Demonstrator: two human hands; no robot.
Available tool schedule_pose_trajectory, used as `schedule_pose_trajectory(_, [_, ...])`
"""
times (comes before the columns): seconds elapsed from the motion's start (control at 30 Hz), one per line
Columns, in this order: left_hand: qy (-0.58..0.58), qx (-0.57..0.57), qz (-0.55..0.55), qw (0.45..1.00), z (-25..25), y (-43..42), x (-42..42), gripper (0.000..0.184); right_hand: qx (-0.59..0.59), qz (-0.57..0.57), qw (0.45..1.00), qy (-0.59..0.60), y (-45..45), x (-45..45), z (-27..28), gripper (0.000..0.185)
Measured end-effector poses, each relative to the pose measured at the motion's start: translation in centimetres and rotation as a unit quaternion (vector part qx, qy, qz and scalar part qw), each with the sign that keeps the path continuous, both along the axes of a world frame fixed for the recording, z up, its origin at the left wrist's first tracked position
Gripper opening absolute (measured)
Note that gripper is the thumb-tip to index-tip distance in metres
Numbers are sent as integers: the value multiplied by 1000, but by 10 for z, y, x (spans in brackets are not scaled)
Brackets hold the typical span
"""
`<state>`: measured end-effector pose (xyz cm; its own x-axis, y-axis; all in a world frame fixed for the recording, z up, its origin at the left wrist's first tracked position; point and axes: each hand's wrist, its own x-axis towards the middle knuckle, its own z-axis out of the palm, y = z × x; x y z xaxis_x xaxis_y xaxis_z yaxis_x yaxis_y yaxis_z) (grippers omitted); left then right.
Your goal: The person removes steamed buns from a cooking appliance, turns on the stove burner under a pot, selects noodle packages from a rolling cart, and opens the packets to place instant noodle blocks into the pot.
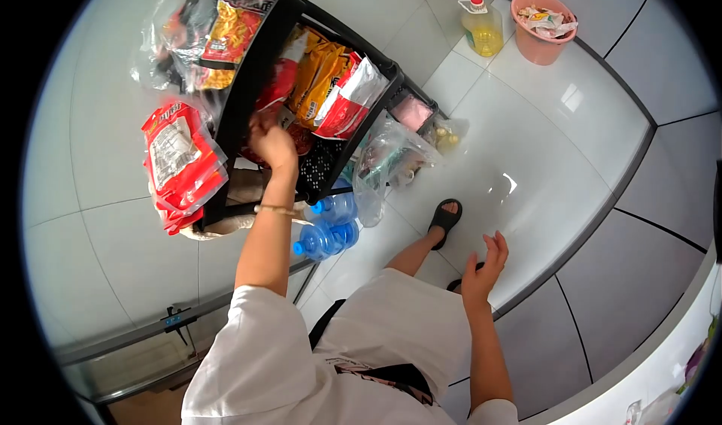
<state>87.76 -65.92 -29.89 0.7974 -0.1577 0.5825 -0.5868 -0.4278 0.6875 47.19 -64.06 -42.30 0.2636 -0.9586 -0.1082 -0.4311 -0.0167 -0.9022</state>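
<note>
My left hand (272,143) reaches into a tier of a black plastic shelf rack (320,168), close to the lower end of the food packets there. Its fingers are blurred and partly in shadow, so I cannot make out what they touch. Beside it lie yellow packets (319,79) and a red-and-white packet (348,100). On the tier nearer the camera sit a red noodle packet (233,30) and a stack of red-and-white packets (180,162). My right hand (485,271) hangs in the air over the floor, its fingers apart and holding nothing.
Blue-capped plastic bottles (325,238) and a clear plastic bag (376,171) are beside the rack. An oil jug (482,30) and a pink bucket (543,43) with waste in it stand at the far wall. My sandalled foot (446,218) is on the tiled floor.
</note>
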Motion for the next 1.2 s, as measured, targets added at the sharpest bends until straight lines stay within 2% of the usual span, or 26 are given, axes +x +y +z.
schedule_pose_trajectory(0.1, [51, -87, -68, 993, 21, 19, -25, 22, 5, 11, 1000, -21, 5, 13, -1, 40])
schedule_pose_trajectory(0.13, [86, -109, -37, 990, 31, 23, -43, 22, 0, 16, 999, -37, 5, 19, 0, 42])
schedule_pose_trajectory(0.17, [57, -136, -72, 987, 36, 26, -54, 22, 0, 17, 999, -37, 4, 27, 6, 42])
schedule_pose_trajectory(0.2, [82, -139, -87, 983, 41, 35, -64, 22, 38, 36, 994, -95, -1, 40, 16, 43])
schedule_pose_trajectory(0.23, [82, -126, -46, 988, 44, 41, -80, 21, 76, 54, 984, -152, -5, 54, 27, 44])
schedule_pose_trajectory(0.27, [76, -86, -29, 993, 44, 52, -90, 23, 175, 63, 959, -215, -6, 72, 37, 43])
schedule_pose_trajectory(0.3, [63, -67, -44, 995, 43, 57, -100, 23, 272, 71, 919, -275, -9, 91, 49, 42])
schedule_pose_trajectory(0.33, [49, -46, -59, 996, 40, 62, -111, 25, 361, 89, 854, -363, -19, 110, 72, 43])
schedule_pose_trajectory(0.37, [19, 34, -78, 996, 39, 70, -120, 26, 444, 105, 772, -443, -29, 127, 93, 44])
schedule_pose_trajectory(0.4, [-13, 113, -97, 989, 38, 79, -128, 30, 445, 107, 770, -445, -33, 141, 102, 44])
schedule_pose_trajectory(0.47, [-51, 241, -222, 943, 36, 99, -137, 33, 602, 86, 565, -558, -35, 166, 112, 47])
schedule_pose_trajectory(0.53, [15, 315, -319, 894, 33, 114, -145, 36, 531, 3, 664, -527, -28, 184, 113, 41])
schedule_pose_trajectory(0.57, [53, 346, -360, 865, 38, 115, -143, 38, 495, -1, 707, -505, -27, 186, 101, 39])
schedule_pose_trajectory(0.6, [89, 374, -400, 832, 43, 114, -139, 41, 495, -8, 700, -515, -27, 181, 95, 43])
schedule_pose_trajectory(0.63, [54, 418, -416, 806, 47, 115, -128, 45, 483, -23, 700, -526, -27, 176, 90, 44])
schedule_pose_trajectory(0.67, [34, 416, -398, 817, 51, 110, -118, 53, 474, -40, 699, -534, -26, 171, 86, 45])
schedule_pose_trajectory(0.73, [20, 316, -289, 903, 41, 94, -92, 62, 470, -28, 704, -531, -28, 157, 77, 47])
schedule_pose_trajectory(0.8, [29, 181, -130, 974, 20, 71, -53, 70, 486, -33, 707, -513, -25, 150, 74, 47])
schedule_pose_trajectory(0.87, [52, 128, 19, 990, 25, 46, -22, 74, 468, -26, 728, -500, -20, 147, 66, 47])
schedule_pose_trajectory(0.9, [53, 129, 19, 990, 17, 45, 5, 74, 462, -16, 733, -499, -18, 147, 62, 47])
schedule_pose_trajectory(0.93, [53, 96, 67, 992, 2, 52, 37, 68, 463, -17, 733, -499, -15, 147, 58, 47])
schedule_pose_trajectory(1.0, [52, 64, 115, 990, 2, 50, 43, 64, 462, -6, 742, -486, -9, 146, 52, 47])
schedule_pose_trajectory(1.03, [126, 32, 121, 984, 4, 50, 44, 64, 464, -8, 741, -486, -7, 146, 49, 47])
schedule_pose_trajectory(1.1, [200, 1, 126, 972, 3, 54, 48, 63, 462, -9, 747, -477, -3, 146, 45, 47])
schedule_pose_trajectory(1.17, [316, -154, -37, 936, 2, 71, 62, 66, 464, -13, 744, -481, 1, 145, 43, 46])
schedule_pose_trajectory(1.2, [316, -153, -36, 936, 0, 74, 59, 66, 464, -14, 741, -486, 2, 145, 42, 46])
